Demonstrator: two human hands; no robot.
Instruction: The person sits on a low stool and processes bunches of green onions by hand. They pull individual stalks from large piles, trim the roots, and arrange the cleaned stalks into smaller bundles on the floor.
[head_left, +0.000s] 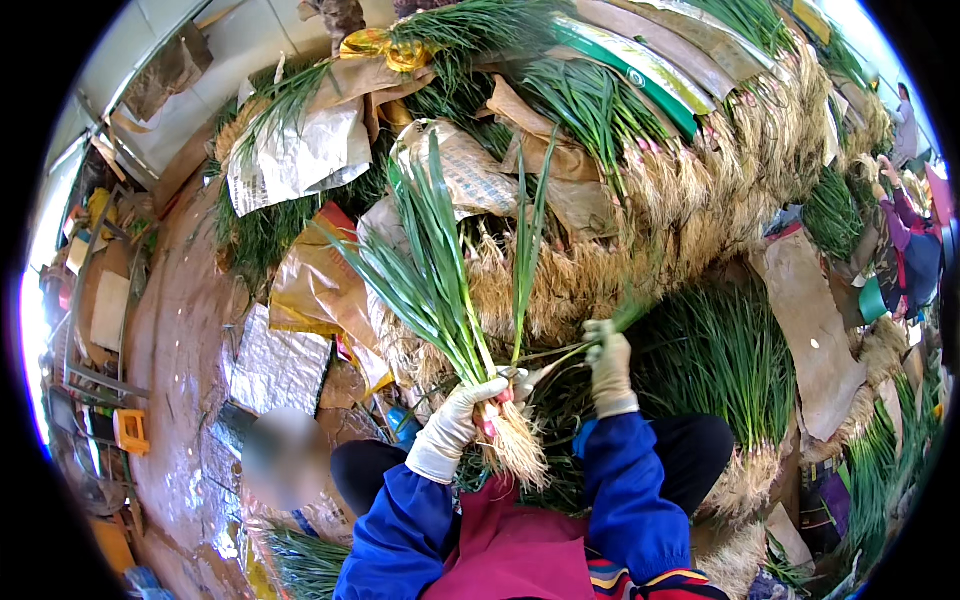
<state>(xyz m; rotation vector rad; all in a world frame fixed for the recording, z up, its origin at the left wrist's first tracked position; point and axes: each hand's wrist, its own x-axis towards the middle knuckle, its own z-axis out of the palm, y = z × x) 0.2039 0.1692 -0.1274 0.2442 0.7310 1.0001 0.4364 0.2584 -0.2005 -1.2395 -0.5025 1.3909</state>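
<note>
My left hand (459, 427), in a pale glove, grips a bunch of green garlic (442, 277) just above the pinkish bulbs. The long leaves fan upward and the pale roots (517, 450) hang below the fist. My right hand (609, 360), also gloved, is raised to the right of the bunch. Its fingers are closed on thin leaf strands (631, 311), which blur above the hand. A strand runs from the right hand toward the bunch. Dark loose leaves (551, 405) lie below, between my bent knees.
A high stack of green garlic (667, 202), roots facing me, rises ahead, partly covered by sacks and brown paper (806, 330). Another leafy pile (720, 360) stands at my right. Wet floor (172, 322), a metal rack (97, 300) and an orange stool (131, 431) are left. A person (904, 240) works far right.
</note>
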